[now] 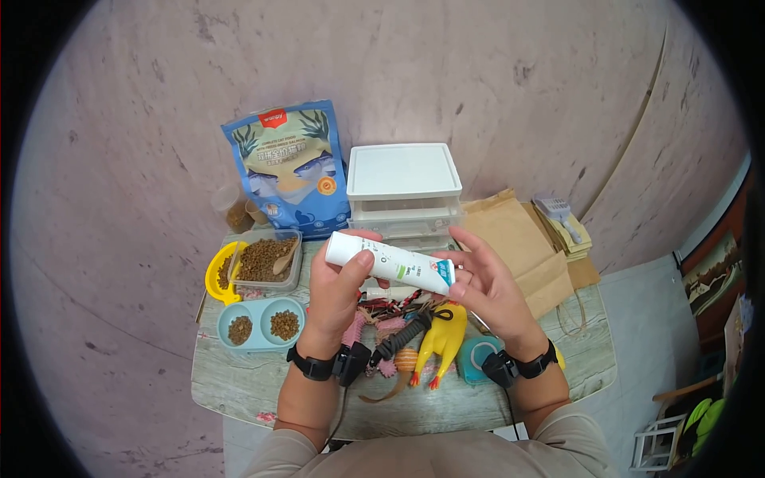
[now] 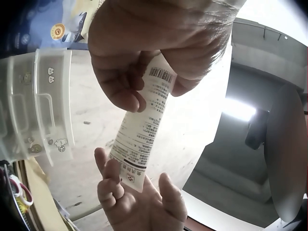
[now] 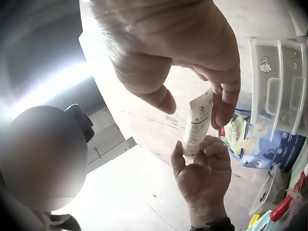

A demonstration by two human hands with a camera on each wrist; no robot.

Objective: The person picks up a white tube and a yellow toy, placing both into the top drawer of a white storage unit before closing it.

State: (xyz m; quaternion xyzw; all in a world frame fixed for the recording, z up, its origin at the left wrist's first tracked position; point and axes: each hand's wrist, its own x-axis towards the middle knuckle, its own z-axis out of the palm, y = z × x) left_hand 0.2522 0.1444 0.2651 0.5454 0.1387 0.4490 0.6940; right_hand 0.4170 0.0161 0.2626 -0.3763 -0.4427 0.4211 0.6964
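A white squeeze tube (image 1: 396, 261) with a blue-and-green print is held up over the table, tilted slightly down to the right. My left hand (image 1: 339, 279) grips its left end between thumb and fingers. Lines of small print and a barcode cover the side of the tube (image 2: 144, 120) seen in the left wrist view. At the flat crimped end is my right hand (image 1: 496, 287), its fingers spread and touching the tube from behind. In the right wrist view, the thumb of the right hand (image 3: 178, 57) stands apart from the tube.
Below lie a yellow rubber chicken (image 1: 443, 338), rope toys and a teal case (image 1: 476, 360). Left are a blue double bowl (image 1: 261, 319) and a kibble box (image 1: 299, 267). Behind stand a cat food bag (image 1: 291, 171) and a drawer unit (image 1: 405, 171); right, a paper bag (image 1: 514, 255).
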